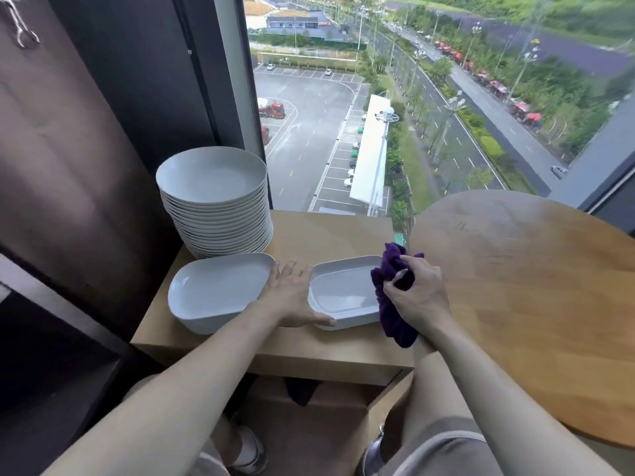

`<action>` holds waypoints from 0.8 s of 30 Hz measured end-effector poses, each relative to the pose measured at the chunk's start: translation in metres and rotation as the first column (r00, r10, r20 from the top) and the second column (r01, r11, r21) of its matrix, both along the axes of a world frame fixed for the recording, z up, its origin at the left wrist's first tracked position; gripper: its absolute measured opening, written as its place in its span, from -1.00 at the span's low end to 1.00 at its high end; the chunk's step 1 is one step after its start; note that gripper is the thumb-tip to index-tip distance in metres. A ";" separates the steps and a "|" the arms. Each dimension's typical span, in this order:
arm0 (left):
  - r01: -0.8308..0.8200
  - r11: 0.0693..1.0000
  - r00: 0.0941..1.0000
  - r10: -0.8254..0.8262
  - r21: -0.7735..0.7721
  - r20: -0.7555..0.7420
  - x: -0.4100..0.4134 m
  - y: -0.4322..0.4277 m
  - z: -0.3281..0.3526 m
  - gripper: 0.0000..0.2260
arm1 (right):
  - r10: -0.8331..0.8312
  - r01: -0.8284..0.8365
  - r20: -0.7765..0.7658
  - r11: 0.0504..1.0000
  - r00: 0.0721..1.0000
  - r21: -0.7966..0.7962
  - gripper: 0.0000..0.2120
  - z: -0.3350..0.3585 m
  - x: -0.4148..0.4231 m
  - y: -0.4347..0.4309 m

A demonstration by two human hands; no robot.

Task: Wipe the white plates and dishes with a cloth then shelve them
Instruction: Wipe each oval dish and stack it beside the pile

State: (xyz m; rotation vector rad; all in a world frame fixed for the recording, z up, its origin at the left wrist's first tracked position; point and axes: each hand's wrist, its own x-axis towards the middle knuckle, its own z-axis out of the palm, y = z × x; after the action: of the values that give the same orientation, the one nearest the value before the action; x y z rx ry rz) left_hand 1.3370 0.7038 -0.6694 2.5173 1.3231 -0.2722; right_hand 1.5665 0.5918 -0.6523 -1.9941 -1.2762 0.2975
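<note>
**Head view.** Two white dishes lie side by side on the wooden bench (309, 352), in front of a tall stack of round plates (213, 201) by the window.

- **Hands.** The left hand (292, 297) lies open and flat between the dishes. Its fingers are straight and its thumb lies along the near-left rim of the rectangular dish (343, 293), steadying it. The right hand (417, 293) is closed around a bunched purple cloth (390, 310), which it holds over the dish's right end. Part of the cloth hangs past the rim.
- **Risk of sliding.** The rectangular dish sits close to the bench's front edge, and its right end is near the gap before the round table (532, 286). A flat palm only braces the dish, so a firm wiping stroke towards the body could probably push it off the edge. A leftward stroke could knock it against the deeper dish (216, 290), which the left hand also touches.
- **Risk to the stack.** The plate stack stands just behind the deeper dish, and it looks high enough to topple if that dish is shoved back into it.
- **Risk from the cloth.** The hanging tail of the cloth could snag the rim and drag the dish.
</note>
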 end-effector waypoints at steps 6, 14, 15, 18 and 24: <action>-0.031 0.999 0.990 0.032 -0.010 0.135 -0.008 0.006 -0.014 0.12 | 0.003 0.019 0.078 0.962 0.997 -0.272 -0.83 -0.006 0.004 0.046; -0.057 0.998 0.979 0.060 -0.020 0.194 -0.007 0.004 -0.016 0.12 | 0.117 0.001 0.276 0.920 0.954 -0.392 -0.71 -0.009 -0.034 0.079; -0.059 0.998 0.979 0.063 -0.024 0.196 -0.007 0.004 -0.017 0.12 | 0.143 -0.017 0.286 0.917 0.948 -0.399 -0.69 -0.009 -0.040 0.080; -0.058 0.998 0.977 0.065 -0.039 0.205 -0.007 0.002 -0.015 0.11 | 0.227 -0.093 0.297 0.909 0.928 -0.406 -0.67 -0.011 -0.059 0.083; -0.033 0.998 0.967 0.047 -0.057 0.252 -0.007 -0.005 0.000 -0.05 | 0.407 -0.274 0.269 0.865 0.873 -0.420 -0.77 -0.004 -0.099 0.079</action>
State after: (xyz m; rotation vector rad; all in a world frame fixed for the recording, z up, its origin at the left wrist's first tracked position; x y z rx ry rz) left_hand 1.3302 0.6992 -0.6692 2.3841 1.2463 0.0243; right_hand 1.4673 0.6711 -0.6565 -2.1875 -1.9403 0.3904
